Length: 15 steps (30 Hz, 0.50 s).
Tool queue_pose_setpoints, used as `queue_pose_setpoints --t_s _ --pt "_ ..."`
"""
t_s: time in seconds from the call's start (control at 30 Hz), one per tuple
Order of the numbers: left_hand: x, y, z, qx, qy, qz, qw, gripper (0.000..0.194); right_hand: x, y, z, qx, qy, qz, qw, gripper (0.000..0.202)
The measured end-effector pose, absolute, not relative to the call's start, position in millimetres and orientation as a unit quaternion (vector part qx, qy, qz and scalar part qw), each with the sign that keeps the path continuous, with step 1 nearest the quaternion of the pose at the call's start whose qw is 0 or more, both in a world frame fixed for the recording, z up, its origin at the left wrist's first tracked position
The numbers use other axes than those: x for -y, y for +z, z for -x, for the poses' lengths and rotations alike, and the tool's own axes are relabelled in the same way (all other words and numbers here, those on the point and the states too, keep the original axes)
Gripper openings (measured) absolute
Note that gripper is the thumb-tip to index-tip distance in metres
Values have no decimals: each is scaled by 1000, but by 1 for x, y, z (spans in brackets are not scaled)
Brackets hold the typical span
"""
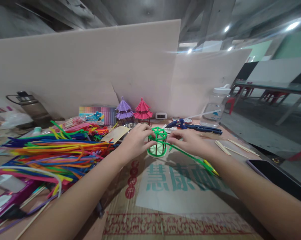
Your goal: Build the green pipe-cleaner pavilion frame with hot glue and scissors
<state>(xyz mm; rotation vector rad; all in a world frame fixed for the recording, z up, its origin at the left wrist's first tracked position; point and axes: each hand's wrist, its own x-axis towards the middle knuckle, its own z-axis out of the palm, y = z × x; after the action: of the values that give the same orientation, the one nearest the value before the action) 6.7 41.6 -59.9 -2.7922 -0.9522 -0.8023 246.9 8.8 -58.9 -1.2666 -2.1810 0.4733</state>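
Observation:
A small round pavilion frame (157, 154) made of green pipe cleaners with dark upright posts stands on the cardboard in front of me. My left hand (136, 140) grips its upper left side between thumb and fingers. On the other side, my right hand (187, 141) is closed in a pinch at a green pipe cleaner (184, 152). That strip runs from the frame under my right hand toward the lower right. Its far end lies beside a short yellow piece (210, 167). My right fingertips are partly hidden.
Heaped coloured pipe cleaners (57, 150) lie at left. Behind stand a purple pavilion (124, 109), a pink pavilion (142, 110) and a marker set (97, 115). A blue glue gun (180, 124), clear bottle (214, 105), wooden sticks (237, 148) and phone (278, 178) are at right.

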Motion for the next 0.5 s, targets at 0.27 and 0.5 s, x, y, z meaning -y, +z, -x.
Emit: queue_pose_setpoints --t_s 0.27,0.5 --pt "-43 -67 -9 315 -291 903 27 23 -22 -68 -258 804 127 517 266 24" --pt "-38 -72 -9 311 -302 901 10 12 -50 -57 -319 817 158 541 122 33"
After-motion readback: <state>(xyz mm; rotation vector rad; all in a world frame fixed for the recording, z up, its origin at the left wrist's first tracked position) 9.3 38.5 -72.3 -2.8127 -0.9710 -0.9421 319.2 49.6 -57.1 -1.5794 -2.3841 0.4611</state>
